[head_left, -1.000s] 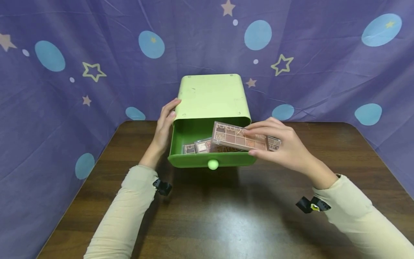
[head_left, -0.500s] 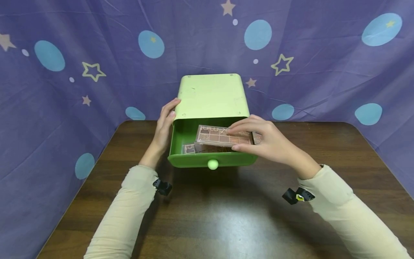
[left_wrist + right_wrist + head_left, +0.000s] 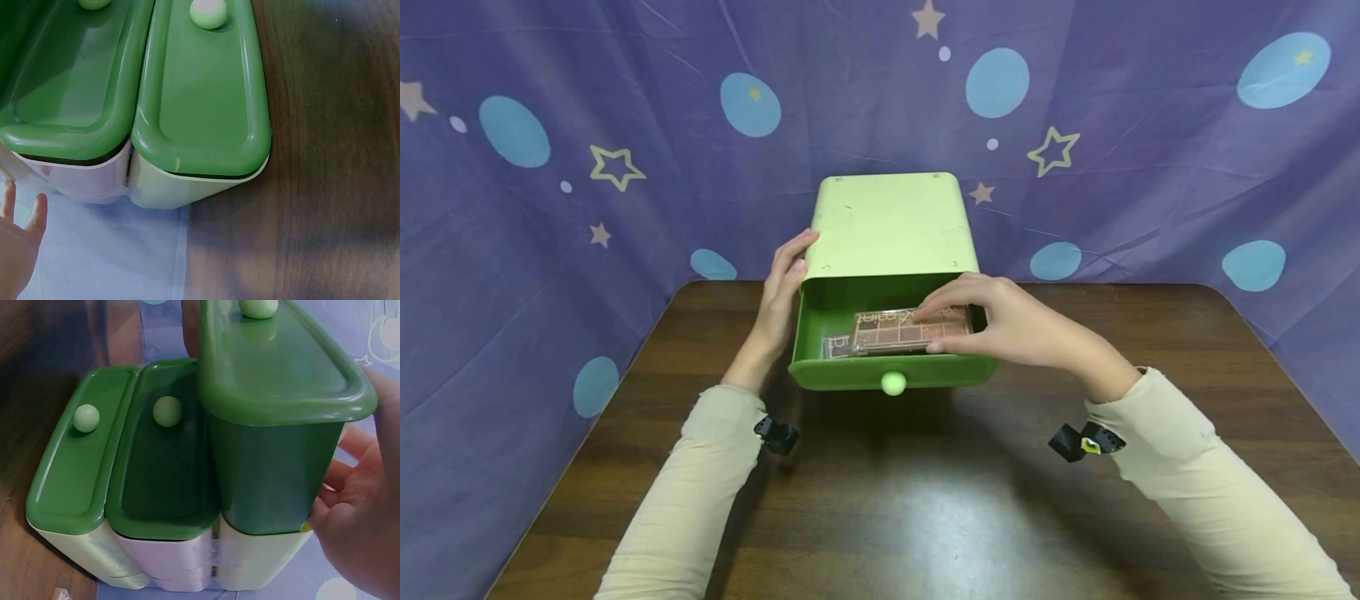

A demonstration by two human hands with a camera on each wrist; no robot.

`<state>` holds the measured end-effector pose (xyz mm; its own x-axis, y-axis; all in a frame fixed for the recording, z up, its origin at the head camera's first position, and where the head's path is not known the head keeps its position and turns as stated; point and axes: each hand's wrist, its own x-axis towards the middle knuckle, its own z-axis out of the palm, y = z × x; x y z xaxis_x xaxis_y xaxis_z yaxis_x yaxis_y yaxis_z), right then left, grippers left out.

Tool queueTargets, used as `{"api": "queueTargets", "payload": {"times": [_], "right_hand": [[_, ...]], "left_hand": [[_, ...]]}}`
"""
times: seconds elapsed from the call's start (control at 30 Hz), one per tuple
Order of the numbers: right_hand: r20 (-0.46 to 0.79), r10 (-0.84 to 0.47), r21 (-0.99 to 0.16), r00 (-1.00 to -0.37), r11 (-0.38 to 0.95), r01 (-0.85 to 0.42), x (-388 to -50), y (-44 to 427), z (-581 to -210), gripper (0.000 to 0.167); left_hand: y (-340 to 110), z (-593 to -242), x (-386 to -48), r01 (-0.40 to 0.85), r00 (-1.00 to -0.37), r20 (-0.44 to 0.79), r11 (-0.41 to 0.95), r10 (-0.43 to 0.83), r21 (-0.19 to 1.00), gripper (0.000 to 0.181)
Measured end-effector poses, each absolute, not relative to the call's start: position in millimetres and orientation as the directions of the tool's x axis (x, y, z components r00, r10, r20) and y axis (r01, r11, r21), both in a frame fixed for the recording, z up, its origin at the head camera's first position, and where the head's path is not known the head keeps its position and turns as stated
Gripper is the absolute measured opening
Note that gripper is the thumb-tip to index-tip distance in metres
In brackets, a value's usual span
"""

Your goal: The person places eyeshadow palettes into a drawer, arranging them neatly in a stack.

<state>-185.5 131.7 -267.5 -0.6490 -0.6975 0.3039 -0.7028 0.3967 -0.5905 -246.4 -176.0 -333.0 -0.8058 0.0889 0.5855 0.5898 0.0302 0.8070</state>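
A clear-lidded eyeshadow palette [image 3: 883,334] with brown and pink pans lies low inside the pulled-out green drawer [image 3: 842,377]. My right hand [image 3: 1000,321] pinches its right part, thumb at the near edge and fingers over the lid. Left of it, the end of another palette [image 3: 837,347] shows; anything beneath is hidden. My left hand [image 3: 780,287] rests against the left side of the light green drawer cabinet [image 3: 891,221], its fingers extended. In the right wrist view, the drawer front hides part of the right hand [image 3: 359,500] and the palette.
Two closed drawers [image 3: 65,469] [image 3: 156,469] with round knobs sit below the pulled-out one. The cabinet stands near the back of a dark wooden table [image 3: 880,508]. Behind it hangs a purple curtain [image 3: 865,92] with stars and blue spots.
My right hand has carried the palette left and down into the drawer, and the palette has gone from tilted to lying nearly flat. The left hand and the cabinet have stayed put.
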Motion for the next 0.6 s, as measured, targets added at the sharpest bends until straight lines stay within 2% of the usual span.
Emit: {"api": "queueTargets", "payload": {"times": [0.33,0.6], "right_hand": [[0.234,-0.715,-0.586,-0.659,0.437,-0.682,-188.1,124.3,-263.7,0.036],[0.279,-0.700,-0.602,-0.657,0.405,-0.688,-186.5,123.4,-262.7,0.037]], "left_hand": [[-175.8,-334.1,-246.7,0.595,-0.802,0.591,0.031,0.088,0.803,0.048],[-176.7,-334.2,-247.0,0.587,-0.808,0.582,0.032,0.091,0.809,0.049]]}}
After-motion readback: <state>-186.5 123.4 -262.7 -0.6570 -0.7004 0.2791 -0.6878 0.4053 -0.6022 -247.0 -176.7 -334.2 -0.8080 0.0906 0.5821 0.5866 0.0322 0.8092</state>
